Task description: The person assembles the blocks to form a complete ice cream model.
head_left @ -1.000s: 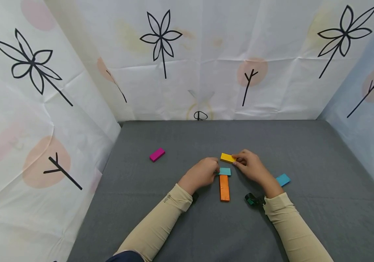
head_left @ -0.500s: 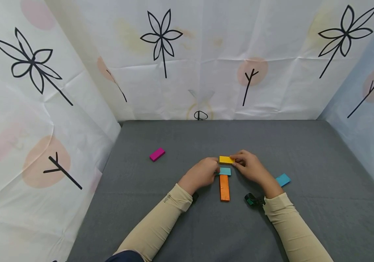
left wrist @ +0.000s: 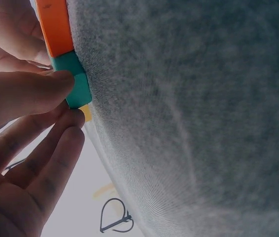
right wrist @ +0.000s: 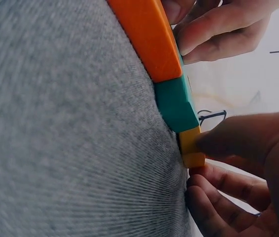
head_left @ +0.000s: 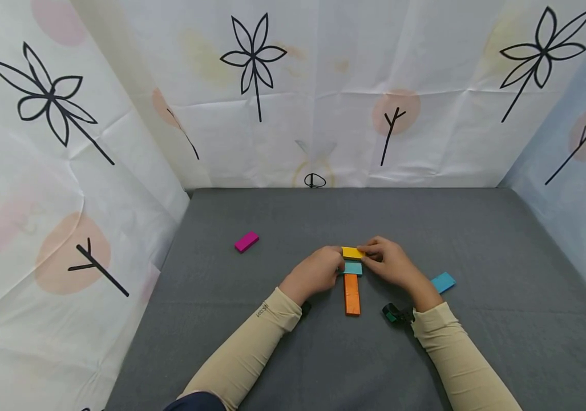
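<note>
Over the bench [head_left: 323, 359], the left arm [head_left: 243, 354] slants in from seven o'clock, the right arm [head_left: 462, 359] from five. The left hand [head_left: 315, 273] and right hand [head_left: 391, 264] pinch: past the orange block [head_left: 352, 295], toward twelve o'clock, left holds the teal block [head_left: 353, 268], then right the yellow block [head_left: 351, 252].

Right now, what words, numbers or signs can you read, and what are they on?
None that can be read for sure.
Left sleeve: small dark lettering near the cuff, too small to read.
Yellow block, teal block, orange block, pink block, blue block: no writing shows.
Wall: drawn flowers and twigs, no words.
</note>
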{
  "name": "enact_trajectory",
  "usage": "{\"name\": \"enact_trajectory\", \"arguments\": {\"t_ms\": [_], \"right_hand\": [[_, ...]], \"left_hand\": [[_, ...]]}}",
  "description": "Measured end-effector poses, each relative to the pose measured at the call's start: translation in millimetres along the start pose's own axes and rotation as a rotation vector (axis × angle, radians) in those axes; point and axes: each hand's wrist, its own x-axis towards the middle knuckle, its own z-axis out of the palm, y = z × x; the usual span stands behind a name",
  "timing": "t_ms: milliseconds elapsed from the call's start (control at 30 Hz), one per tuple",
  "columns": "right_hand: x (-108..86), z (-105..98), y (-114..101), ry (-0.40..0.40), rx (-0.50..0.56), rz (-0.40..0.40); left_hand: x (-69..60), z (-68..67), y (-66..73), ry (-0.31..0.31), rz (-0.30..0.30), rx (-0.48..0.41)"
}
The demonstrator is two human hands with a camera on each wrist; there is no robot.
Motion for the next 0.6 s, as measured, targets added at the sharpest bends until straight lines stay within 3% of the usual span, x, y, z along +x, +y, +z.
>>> {"name": "enact_trajectory", "arguments": {"t_ms": [600], "right_hand": [[0.8, 3.4, 0.4, 0.033, -0.021, -0.005]], "left_hand": [[0.8, 0.8, -1.1, -0.004, -0.002, -0.004]]}}
